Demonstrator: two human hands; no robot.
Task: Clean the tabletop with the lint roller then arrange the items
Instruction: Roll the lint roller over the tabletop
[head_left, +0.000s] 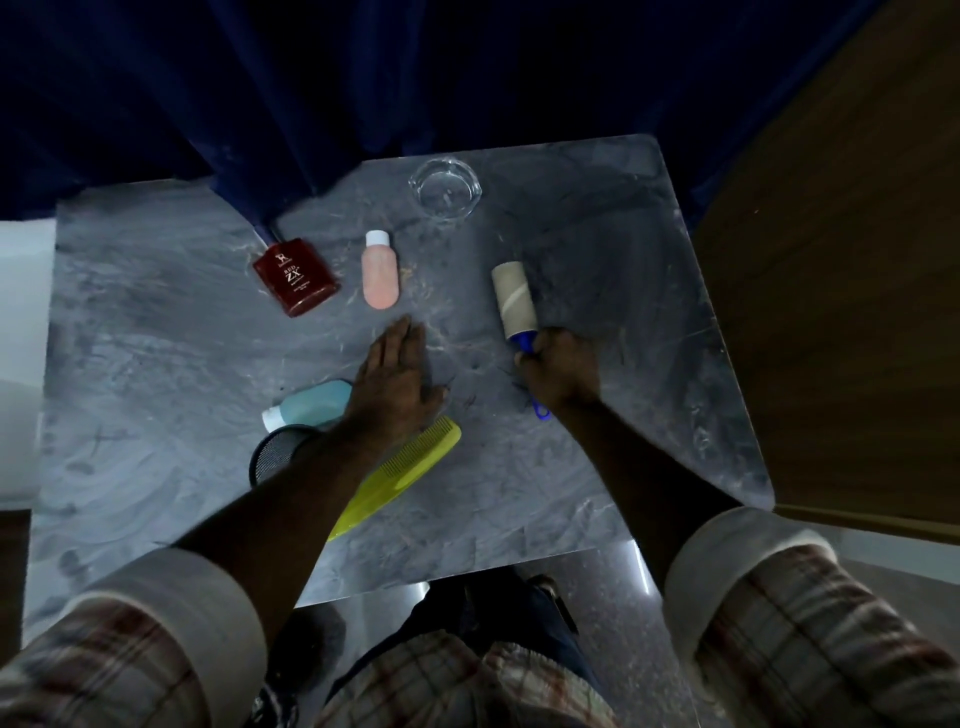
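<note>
My right hand (563, 371) grips the blue handle of the lint roller (514, 301), whose beige roll rests on the grey marble tabletop (623, 260) and points away from me. My left hand (397, 379) lies flat on the tabletop with fingers together, holding nothing. A red perfume bottle (296, 277) and a pink bottle (381, 273) lie beyond my left hand. A teal bottle (309, 405), a black mesh cup (275, 457) and a yellow-green comb (400, 475) sit near my left forearm, partly hidden by it.
A clear glass ashtray (445, 188) stands near the far edge. A dark blue curtain (363, 78) hangs behind the table and drapes onto its far left. A wooden panel (841, 312) borders the right side. Dark hairs lie on the surface near my hands.
</note>
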